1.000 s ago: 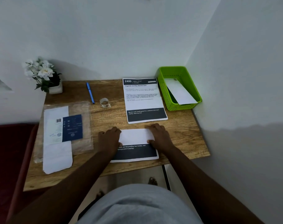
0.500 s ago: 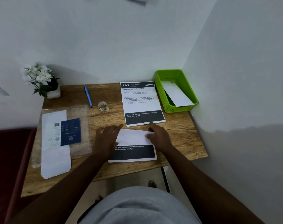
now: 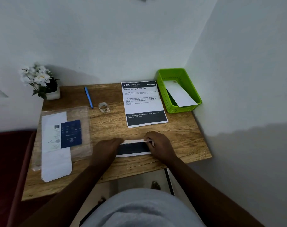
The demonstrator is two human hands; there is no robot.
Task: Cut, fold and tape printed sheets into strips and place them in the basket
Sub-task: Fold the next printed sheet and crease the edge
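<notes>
A folded printed sheet lies near the table's front edge, its dark band up and its far white part rolled toward me. My left hand grips its left end. My right hand pinches the folded white edge at the right end. A flat printed sheet with a dark header and footer lies beyond them. The green basket stands at the back right corner with one folded white strip leaning in it. A small tape roll sits in the middle of the table.
A blue pen lies left of the tape roll. A clear plastic sleeve with white paper and a dark blue card covers the table's left side. A pot of white flowers stands at the back left corner. Walls close the back and right.
The far white part of the sheet has been folded toward me, so the piece is now a narrow strip. Both hands moved with the fold. The camera tilted up slightly.
</notes>
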